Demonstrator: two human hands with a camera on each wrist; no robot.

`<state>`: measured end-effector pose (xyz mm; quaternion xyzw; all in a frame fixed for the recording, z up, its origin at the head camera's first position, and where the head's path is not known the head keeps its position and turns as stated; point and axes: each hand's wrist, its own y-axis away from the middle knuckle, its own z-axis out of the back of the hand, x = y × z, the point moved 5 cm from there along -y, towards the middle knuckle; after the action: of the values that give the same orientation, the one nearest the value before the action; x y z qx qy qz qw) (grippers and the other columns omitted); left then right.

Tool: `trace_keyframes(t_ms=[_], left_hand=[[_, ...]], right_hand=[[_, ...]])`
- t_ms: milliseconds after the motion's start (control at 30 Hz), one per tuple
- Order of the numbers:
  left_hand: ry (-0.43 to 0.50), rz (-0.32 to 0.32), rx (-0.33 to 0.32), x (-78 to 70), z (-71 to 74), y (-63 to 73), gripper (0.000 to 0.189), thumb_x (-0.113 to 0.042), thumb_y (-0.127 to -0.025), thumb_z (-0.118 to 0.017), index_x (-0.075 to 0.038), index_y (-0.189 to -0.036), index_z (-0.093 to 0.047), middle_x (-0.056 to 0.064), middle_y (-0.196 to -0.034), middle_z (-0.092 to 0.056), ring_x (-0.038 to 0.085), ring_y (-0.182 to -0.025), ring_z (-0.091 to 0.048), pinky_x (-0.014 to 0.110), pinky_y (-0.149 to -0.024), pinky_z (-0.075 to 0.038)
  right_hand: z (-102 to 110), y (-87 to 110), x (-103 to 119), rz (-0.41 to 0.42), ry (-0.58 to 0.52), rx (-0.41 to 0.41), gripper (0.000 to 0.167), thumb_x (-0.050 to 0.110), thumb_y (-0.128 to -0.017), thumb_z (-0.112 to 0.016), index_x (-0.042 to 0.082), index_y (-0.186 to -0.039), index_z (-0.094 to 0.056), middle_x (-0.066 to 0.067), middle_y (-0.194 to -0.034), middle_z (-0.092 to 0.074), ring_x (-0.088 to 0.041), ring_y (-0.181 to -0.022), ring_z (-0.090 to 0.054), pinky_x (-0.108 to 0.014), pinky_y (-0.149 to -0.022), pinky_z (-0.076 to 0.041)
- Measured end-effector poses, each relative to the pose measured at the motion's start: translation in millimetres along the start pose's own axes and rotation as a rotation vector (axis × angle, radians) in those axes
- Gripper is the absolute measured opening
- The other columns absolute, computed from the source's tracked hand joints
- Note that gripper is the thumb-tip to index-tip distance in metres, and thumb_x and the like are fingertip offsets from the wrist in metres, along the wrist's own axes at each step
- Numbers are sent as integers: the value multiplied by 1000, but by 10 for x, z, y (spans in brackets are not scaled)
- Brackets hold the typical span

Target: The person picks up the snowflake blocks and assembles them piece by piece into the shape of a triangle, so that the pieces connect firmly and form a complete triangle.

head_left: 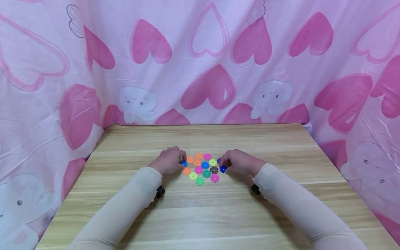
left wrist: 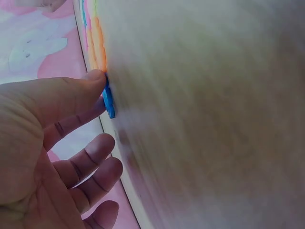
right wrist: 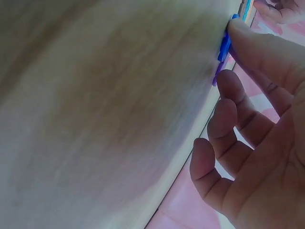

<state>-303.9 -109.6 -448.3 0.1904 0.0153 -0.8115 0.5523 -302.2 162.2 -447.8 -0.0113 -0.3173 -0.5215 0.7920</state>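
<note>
A cluster of flat, notched plastic snowflake discs lies on the wooden table, between the two hands. My left hand [head_left: 170, 160] is at the cluster's left end. Its thumb and index finger pinch a blue disc [left wrist: 110, 102], while the other fingers are loosely bent. On the opposite end, my right hand [head_left: 240, 161] has thumb and index finger at the edges of a dark blue disc [right wrist: 224, 45]. A purple disc [right wrist: 217, 75] lies just beyond it, near the fingertips. Between the hands are a grey-brown disc [head_left: 214, 170], a teal disc [head_left: 206, 173] and several orange ones.
The light wooden table [head_left: 200, 215] extends around the discs. A pink curtain [head_left: 175, 76] with hearts and white cartoon animals hangs along its back and sides. Small black devices [head_left: 160, 191] sit beneath both wrists.
</note>
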Motion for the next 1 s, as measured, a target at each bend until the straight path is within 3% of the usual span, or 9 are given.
trace_keyframes(t_ms=[300,600,800,1000], left_hand=[[1,13,0,-10,30,10,19,-28,-93,-82,-15,-98,-69,0,-95,-59,21,-92,-54,46,-93,-47],[39,58,27,6,23,8,26,-27,-94,-81,-17,-99,-58,-2,-87,-63,22,-87,-58,43,-93,-46],[77,39,4,22,65,71,23,-22,-95,-79,-16,-102,-57,1,-87,-62,21,-82,-58,35,-77,-50],[276,42,-35,22,163,223,24,-19,-97,-76,-17,-106,-55,5,-83,-61,22,-74,-57,34,-68,-48]], right_hand=[[6,-7,37,-52,32,29,24,11,-84,-89,23,-92,-70,1,-99,-66,-22,-96,-61,-37,-91,-58],[20,13,1,-64,59,12,29,18,-83,-91,19,-93,-63,-3,-92,-63,-22,-90,-60,-34,-81,-54],[29,68,19,-43,-71,7,27,18,-87,-88,19,-98,-64,-5,-88,-62,-22,-82,-60,-34,-74,-52],[93,177,169,46,-233,-80,22,16,-92,-83,19,-112,-74,-5,-76,-59,-20,-67,-54,-31,-61,-48]])
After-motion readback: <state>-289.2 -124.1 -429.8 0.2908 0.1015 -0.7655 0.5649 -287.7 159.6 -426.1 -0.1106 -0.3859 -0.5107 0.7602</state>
